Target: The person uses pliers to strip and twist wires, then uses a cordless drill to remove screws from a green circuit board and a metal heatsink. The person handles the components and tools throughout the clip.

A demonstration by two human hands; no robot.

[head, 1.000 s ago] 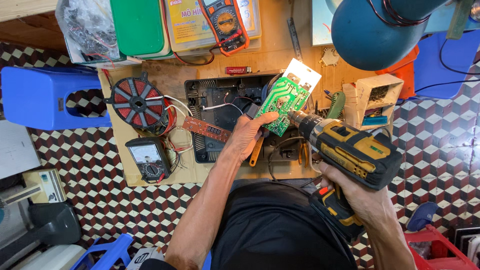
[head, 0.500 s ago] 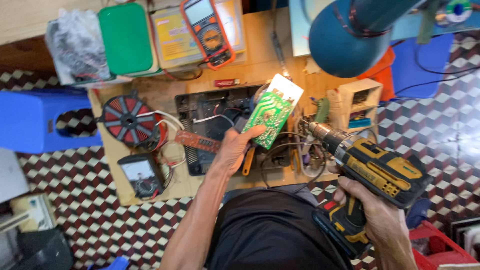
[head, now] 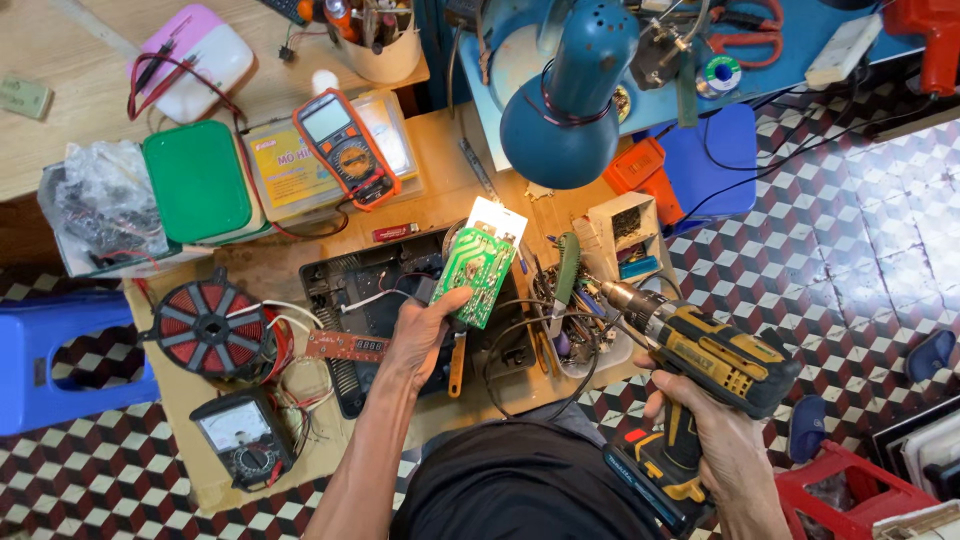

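The left hand is clamped on a green circuit board — white at its far end — above the black casing; the right hand grips a yellow-black cordless drill.

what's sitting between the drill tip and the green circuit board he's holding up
Nothing solid blocks it. The drill in the right hand points its tip toward the green circuit board held by the left hand; only loose black wires and small tools on the bench lie beneath the gap.
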